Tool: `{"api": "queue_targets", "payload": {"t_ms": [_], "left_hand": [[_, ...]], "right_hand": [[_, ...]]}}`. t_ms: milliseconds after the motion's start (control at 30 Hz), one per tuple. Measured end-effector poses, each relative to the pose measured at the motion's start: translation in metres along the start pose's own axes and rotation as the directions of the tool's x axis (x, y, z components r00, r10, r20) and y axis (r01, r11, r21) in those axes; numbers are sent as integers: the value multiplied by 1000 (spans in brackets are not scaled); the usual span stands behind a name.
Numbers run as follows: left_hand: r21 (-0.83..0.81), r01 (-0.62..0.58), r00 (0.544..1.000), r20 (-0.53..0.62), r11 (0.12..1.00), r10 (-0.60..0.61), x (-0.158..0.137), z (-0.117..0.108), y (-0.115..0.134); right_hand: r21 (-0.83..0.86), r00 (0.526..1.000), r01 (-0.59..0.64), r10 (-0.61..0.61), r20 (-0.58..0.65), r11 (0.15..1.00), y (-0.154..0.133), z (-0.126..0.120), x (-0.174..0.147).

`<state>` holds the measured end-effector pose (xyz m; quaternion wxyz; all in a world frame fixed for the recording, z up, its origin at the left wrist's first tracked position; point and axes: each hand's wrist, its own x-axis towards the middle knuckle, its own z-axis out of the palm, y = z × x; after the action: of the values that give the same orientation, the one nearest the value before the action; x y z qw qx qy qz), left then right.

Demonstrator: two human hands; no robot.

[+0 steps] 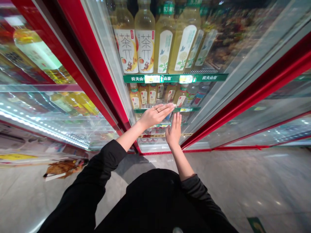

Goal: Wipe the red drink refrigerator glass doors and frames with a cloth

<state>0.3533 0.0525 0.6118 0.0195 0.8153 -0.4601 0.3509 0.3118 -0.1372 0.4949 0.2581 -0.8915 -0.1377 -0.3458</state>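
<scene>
My left hand (156, 114), with a ring on one finger, reaches in from the left, its fingers stretched out to the right. Just below its fingertips, my right hand (174, 129) points upward with its fingers straight. Both hands look to hold nothing. They are in front of a drinks fridge with a red frame (218, 106); whether they touch its glass I cannot tell. Small tea bottles (152, 94) stand on the shelf behind my hands. Larger bottles with white labels (146, 48) fill the shelf above.
A green shelf strip (211, 77) carries price tags. To the left, another fridge section holds a bottle of yellow drink (39, 48) and several others. A brown patterned object (64, 168) lies low on the left. Grey tiled floor (233, 184) spreads below.
</scene>
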Motion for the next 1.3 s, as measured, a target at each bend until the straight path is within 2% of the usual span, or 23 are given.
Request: {"api": "queue_targets", "payload": {"t_ms": [167,267,367,467,600,733,867,933,1000,1133,1233,1300], "left_hand": [[31,165,982,-99,986,-161,-21,-20,-4],[99,183,976,-135,978,-169,-44,-19,4],[115,123,988,-107,986,-111,-53,-17,5],[89,84,994,-75,993,-77,-50,-23,-8],[118,196,977,-111,973,-183,-56,-36,-22],[137,327,939,-156,935,-306,-82,-31,-13],[131,295,954,-90,946,-285,-95,-23,-2],[119,257,966,-46,959,-254,-94,-27,-6],[114,273,962,-46,955,-269,-93,-35,-16],[113,437,896,-138,892,-422,-107,-43,-28],[109,525,841,-219,844,-495,-130,-32,-21],[97,546,828,-219,832,-517,-144,-22,-15]], "right_hand": [[6,1000,4,-4,14,1000,-7,2,3],[35,1000,26,-26,-12,999,-12,4,8],[29,997,71,-70,-27,997,-19,8,13],[20,995,99,-99,-6,995,-28,12,16],[42,996,86,-87,29,995,-39,15,16],[77,993,117,-119,19,990,-48,18,14],[94,987,149,-153,42,984,-59,20,16],[112,983,163,-171,66,980,-65,20,18],[125,979,187,-196,61,974,-72,21,20],[126,971,225,-232,48,966,-83,21,21],[133,968,236,-245,53,963,-88,20,19],[144,966,245,-254,50,959,-91,19,18]]}}
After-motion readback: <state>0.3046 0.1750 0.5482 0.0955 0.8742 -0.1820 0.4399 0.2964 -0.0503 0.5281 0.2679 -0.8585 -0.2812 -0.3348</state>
